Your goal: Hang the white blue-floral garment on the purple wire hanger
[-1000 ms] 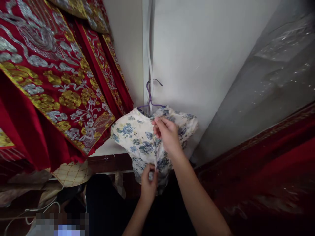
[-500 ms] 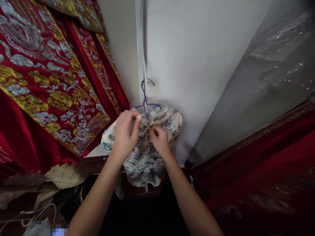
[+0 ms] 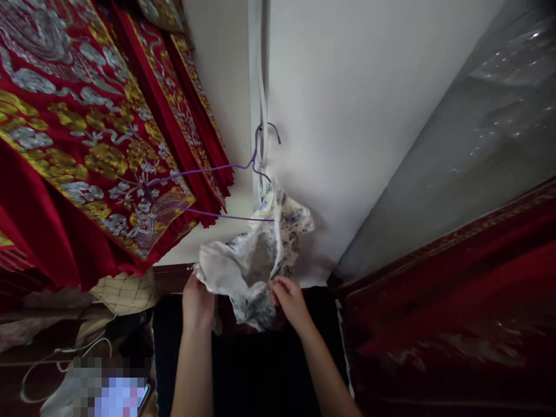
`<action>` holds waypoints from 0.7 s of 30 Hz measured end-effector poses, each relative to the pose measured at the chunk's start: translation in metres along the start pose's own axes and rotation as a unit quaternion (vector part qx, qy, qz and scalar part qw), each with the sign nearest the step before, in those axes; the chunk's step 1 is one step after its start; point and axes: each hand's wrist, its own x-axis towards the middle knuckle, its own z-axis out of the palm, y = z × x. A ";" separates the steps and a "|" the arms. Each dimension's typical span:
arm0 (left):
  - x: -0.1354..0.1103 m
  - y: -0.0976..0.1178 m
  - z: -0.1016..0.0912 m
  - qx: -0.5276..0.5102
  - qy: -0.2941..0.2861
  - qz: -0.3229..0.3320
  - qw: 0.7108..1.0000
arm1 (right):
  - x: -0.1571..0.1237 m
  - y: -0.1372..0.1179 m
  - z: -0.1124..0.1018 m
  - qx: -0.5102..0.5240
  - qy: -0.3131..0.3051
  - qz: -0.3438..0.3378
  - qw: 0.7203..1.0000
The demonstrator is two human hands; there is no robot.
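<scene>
Head view, garment: floral top (image 3: 256,260), white with blue-grey print, at picture centre before the wall; it hangs by one side from the hanger, the other side slack and drawn toward the person.
Left hand (image 3: 197,298): fingers grasping the outer edge of the slack side; fingertips partly hidden.
Right hand (image 3: 289,295): fingers pinching the front edge, close to the garment's lower part.
Hanger (image 3: 253,162): purple wire, tilted; hook at the white cord (image 3: 262,87), exact support unclear. Left half bare, right end inside the top.
Wall (image 3: 339,116): pale, directly behind the hanger.
Left side: red embroidered cloth (image 3: 108,156), gold and silver motifs, seen behind the hanger's bare end; contact cannot be determined.
Below it: cream checked fabric (image 3: 125,292); blurred lit screen (image 3: 119,397) in the lower corner.
Right side: red fabric (image 3: 456,272), details too dark to read.
</scene>
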 end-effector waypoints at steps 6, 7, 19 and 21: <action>-0.052 -0.031 0.043 0.010 -0.126 0.055 0.990 | 0.002 0.009 -0.017 -0.013 0.026 0.046 0.999; -0.063 -0.034 0.048 0.031 -0.182 0.058 0.981 | 0.002 0.005 -0.016 0.015 0.042 0.049 0.998; -0.080 0.009 0.043 0.455 -0.454 0.198 0.740 | -0.016 -0.052 0.021 0.259 -0.129 0.153 0.945; -0.064 0.020 0.041 0.455 -0.450 0.185 0.746 | -0.005 -0.066 0.024 0.180 -0.178 0.121 0.960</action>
